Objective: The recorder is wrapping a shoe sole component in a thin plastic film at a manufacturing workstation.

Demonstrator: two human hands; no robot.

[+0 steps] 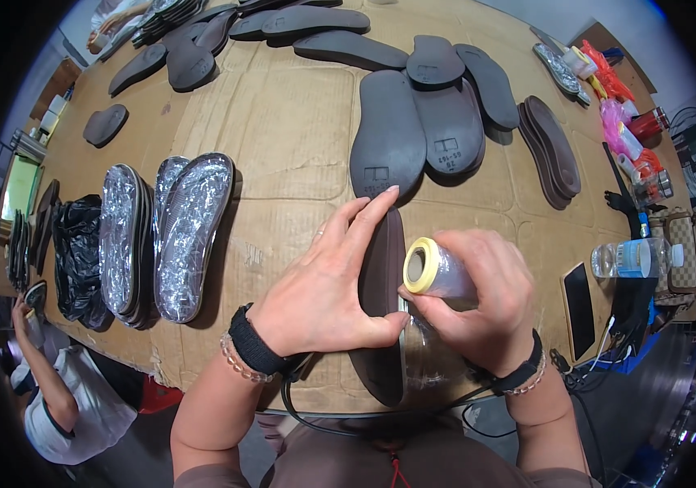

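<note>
A dark brown shoe sole [381,281] stands on its edge near the front of the cardboard-covered table. My left hand [324,281] grips it, fingers stretched along its far end and thumb over its right side. Just to the right, my right hand [490,293] is closed around a roll of clear plastic film [450,272] with a yellow-rimmed core. Some clear film [423,354] lies beside the sole, below the roll. Beyond my left fingertips rest bare dark soles [387,130], lying flat and overlapping.
Soles wrapped in shiny film [193,236] are stacked at left beside a black plastic bag [80,260]. More bare soles [315,22] lie along the far side. On the right are a phone [579,312], a water bottle [632,258] and cables. Another person [71,398] is at lower left.
</note>
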